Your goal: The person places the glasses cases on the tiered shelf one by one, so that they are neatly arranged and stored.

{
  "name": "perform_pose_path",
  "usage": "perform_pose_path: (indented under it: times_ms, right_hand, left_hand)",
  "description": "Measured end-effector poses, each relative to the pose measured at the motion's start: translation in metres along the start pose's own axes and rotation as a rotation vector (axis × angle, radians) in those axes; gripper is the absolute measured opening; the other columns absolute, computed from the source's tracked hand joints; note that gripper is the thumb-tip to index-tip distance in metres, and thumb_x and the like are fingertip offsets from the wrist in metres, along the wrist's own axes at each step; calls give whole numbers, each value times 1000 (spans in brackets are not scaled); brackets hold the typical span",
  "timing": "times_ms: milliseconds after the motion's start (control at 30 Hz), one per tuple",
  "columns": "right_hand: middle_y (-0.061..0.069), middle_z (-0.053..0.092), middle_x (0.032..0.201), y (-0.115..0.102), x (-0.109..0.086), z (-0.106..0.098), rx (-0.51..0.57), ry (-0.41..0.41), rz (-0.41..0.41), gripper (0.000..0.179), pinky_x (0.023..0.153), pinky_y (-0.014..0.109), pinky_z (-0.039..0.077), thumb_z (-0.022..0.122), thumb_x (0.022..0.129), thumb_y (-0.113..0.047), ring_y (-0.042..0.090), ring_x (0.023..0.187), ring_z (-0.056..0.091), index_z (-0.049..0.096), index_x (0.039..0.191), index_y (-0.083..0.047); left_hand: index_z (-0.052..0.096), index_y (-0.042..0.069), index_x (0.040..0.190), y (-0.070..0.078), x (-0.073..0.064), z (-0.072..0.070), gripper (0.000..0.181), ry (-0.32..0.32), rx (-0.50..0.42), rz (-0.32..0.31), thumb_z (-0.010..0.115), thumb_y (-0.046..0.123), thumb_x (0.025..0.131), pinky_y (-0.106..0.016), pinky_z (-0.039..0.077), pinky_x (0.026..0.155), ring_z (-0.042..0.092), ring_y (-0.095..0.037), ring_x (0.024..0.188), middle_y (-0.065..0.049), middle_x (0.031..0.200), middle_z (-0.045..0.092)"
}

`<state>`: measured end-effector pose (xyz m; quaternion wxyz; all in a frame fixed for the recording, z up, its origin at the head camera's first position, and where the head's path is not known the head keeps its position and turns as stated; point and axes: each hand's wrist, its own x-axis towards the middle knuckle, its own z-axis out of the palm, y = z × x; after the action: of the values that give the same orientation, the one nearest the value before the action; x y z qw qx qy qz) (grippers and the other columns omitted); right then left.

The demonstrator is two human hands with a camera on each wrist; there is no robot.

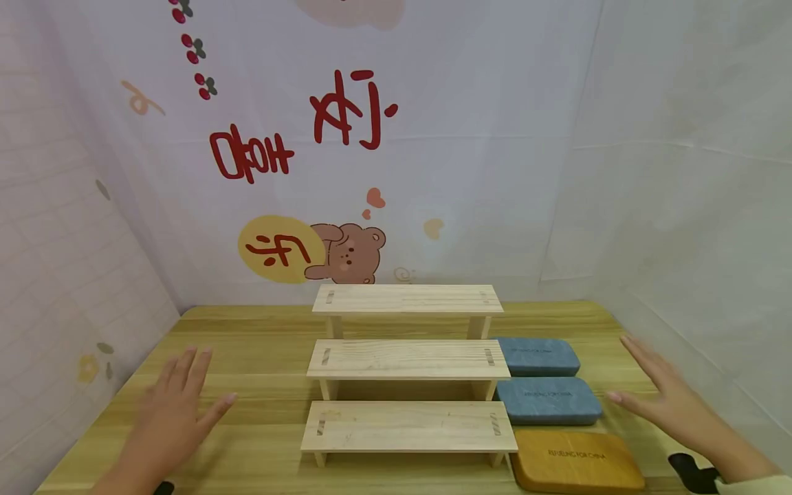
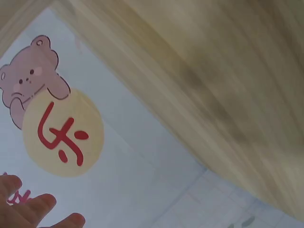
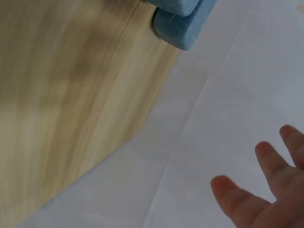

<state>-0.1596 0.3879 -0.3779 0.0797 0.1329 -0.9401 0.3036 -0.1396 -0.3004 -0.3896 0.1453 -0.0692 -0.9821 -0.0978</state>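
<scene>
My left hand (image 1: 168, 416) is held out at the left with fingers spread and nothing in it; some of its fingertips (image 2: 42, 203) show in the left wrist view. Over on the right, my right hand (image 1: 677, 405) is also empty, thumb and fingers apart. Nearest to it are a blue oblong case (image 1: 549, 401), a second blue case (image 1: 538, 357) behind that, and a yellow case (image 1: 578, 459) in front, all with printed lettering. Between the hands stands a three-tier wooden step rack (image 1: 408, 426) with bare shelves, touching neither hand.
A wood-grain table (image 1: 247, 371) bears everything. White cloth (image 1: 489, 172) with a printed bear and red characters hangs behind it, and more cloth closes in the left and right sides. Part of a black-and-white patterned sleeve (image 1: 693, 473) shows at the lower right.
</scene>
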Motion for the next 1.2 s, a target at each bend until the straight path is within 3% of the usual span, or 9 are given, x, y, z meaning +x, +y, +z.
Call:
perform_pose_path:
  times_ms: [167, 267, 333, 400, 533, 633, 900, 1033, 1200]
  right_hand:
    - [28, 3, 157, 3, -7, 1, 36, -51, 54, 92, 83, 77, 23, 64, 93, -20, 62, 133, 7, -1, 156, -30]
    - [-5, 5, 160, 9, -11, 4, 38, -49, 45, 88, 81, 71, 31, 62, 94, -16, 18, 148, 8, 2, 156, -27]
    - [-27, 10, 153, 14, -14, 4, 45, -43, 13, 85, 84, 63, 37, 62, 93, -12, -16, 135, 12, 6, 157, -24]
    - [-42, 14, 138, 18, -15, 4, 46, -47, -12, 84, 79, 59, 42, 61, 93, -9, -33, 114, 17, 9, 157, -23]
    - [-40, 20, 139, 24, -19, 4, 84, -86, -34, 80, 76, 39, 51, 60, 93, -6, -29, 115, 23, 12, 157, -19]
    - [-39, 25, 137, 29, -23, 6, 138, -116, -47, 78, 71, 20, 45, 58, 93, -2, -27, 115, 27, 15, 156, -15]
    - [-40, 30, 138, 37, -28, 10, 306, -253, -26, 74, 72, 23, 47, 53, 96, 1, -23, 116, 32, 14, 156, -16]
    - [-40, 31, 136, 43, -27, 11, 427, -349, -7, 72, 74, 23, 48, 48, 97, 2, -20, 117, 35, 20, 154, -32]
    - [-42, 31, 135, 48, -28, 12, 551, -476, 2, 71, 75, 22, 48, 45, 99, 2, -19, 116, 38, 27, 142, -52]
  left_hand:
    - [25, -8, 147, 15, -3, 8, 84, 10, -152, 27, 64, 41, 92, -71, 30, 90, 30, -57, 126, -37, 144, 27]
    - [21, -6, 149, 25, -5, 11, 85, -25, -275, 11, 64, 40, 92, -71, 30, 92, 28, -57, 128, -36, 147, 24]
    - [18, -5, 151, 32, -6, 12, 85, -53, -355, -5, 63, 39, 93, -71, 28, 93, 26, -56, 130, -35, 149, 22]
    - [17, -3, 151, 38, -7, 12, 84, -72, -428, -19, 63, 37, 94, -71, 28, 94, 26, -55, 131, -33, 150, 22]
    - [14, 1, 153, 50, -8, 12, 82, -141, -561, -81, 60, 38, 96, -69, 31, 94, 27, -52, 133, -30, 152, 21]
    - [13, 0, 153, 57, -7, 13, 81, -207, -648, -133, 57, 39, 97, -65, 36, 96, 30, -52, 132, -30, 152, 20]
    - [23, -2, 149, 68, -5, 21, 70, -260, -851, -229, 59, 26, 97, -51, 48, 91, 45, -47, 126, -31, 147, 32]
    - [24, -7, 148, 72, -3, 26, 66, -275, -1041, -254, 59, 17, 96, -46, 53, 85, 51, -44, 120, -36, 142, 35]
    - [17, -12, 147, 75, -1, 30, 70, -391, -1187, -257, 55, 20, 98, -47, 52, 85, 50, -47, 120, -41, 142, 30]
